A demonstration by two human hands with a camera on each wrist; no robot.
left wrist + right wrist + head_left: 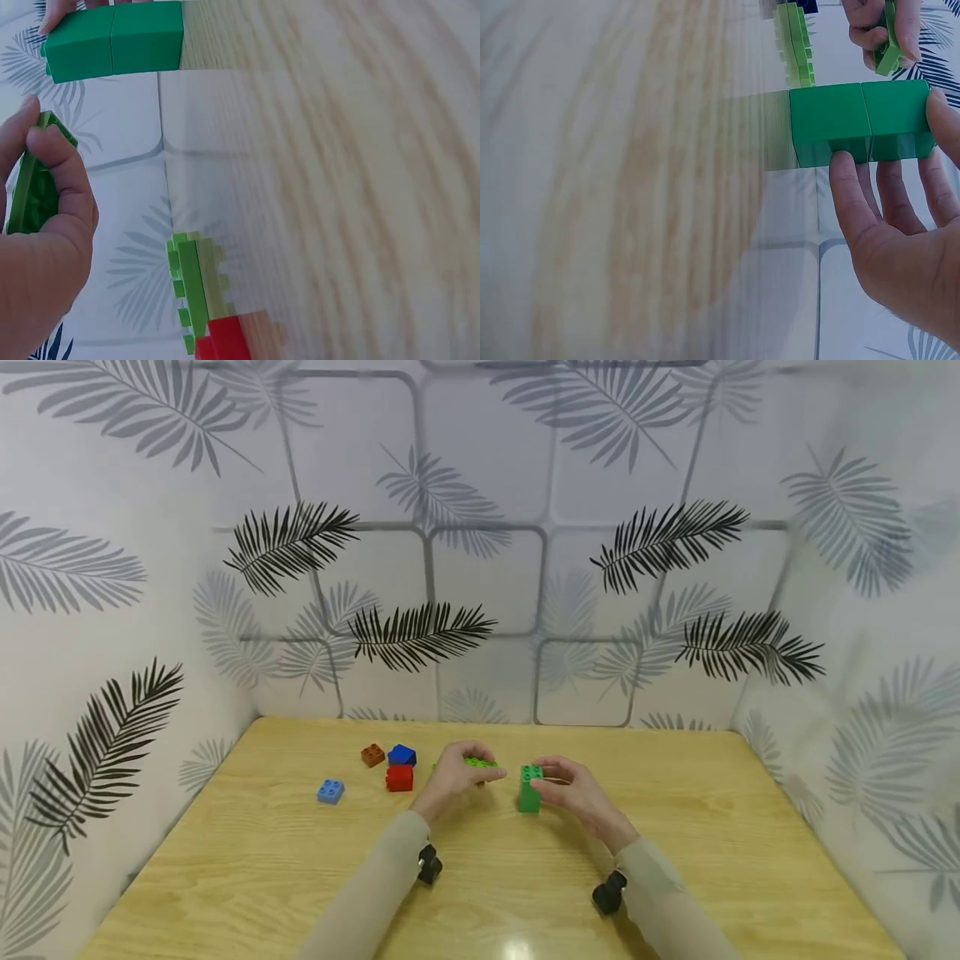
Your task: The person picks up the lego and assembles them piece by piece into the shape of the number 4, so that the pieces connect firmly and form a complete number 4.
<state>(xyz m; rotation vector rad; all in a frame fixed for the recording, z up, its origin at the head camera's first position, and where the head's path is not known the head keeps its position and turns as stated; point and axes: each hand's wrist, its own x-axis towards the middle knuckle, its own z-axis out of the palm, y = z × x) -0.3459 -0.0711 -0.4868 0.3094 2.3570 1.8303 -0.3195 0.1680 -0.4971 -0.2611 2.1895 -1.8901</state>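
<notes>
My left hand (454, 778) pinches a lime-green studded brick (34, 187) between thumb and fingers, raised above the wooden table. To its right stands a tower of two green blocks (529, 795), one on top of the other, upright on the tabletop. My right hand (583, 795) holds this tower from the right side, with the thumb near its top and the fingers along its far side. A second lime-green piece (193, 289), long and studded, lies on the table; in the head view my left hand mostly hides it.
Left of my left hand lie a red brick (400, 777), a dark blue brick (402, 756), a brown brick (372, 755) and a light blue brick (330, 791). Behind the wooden table (247, 868) rises a leaf-patterned backdrop (487, 677).
</notes>
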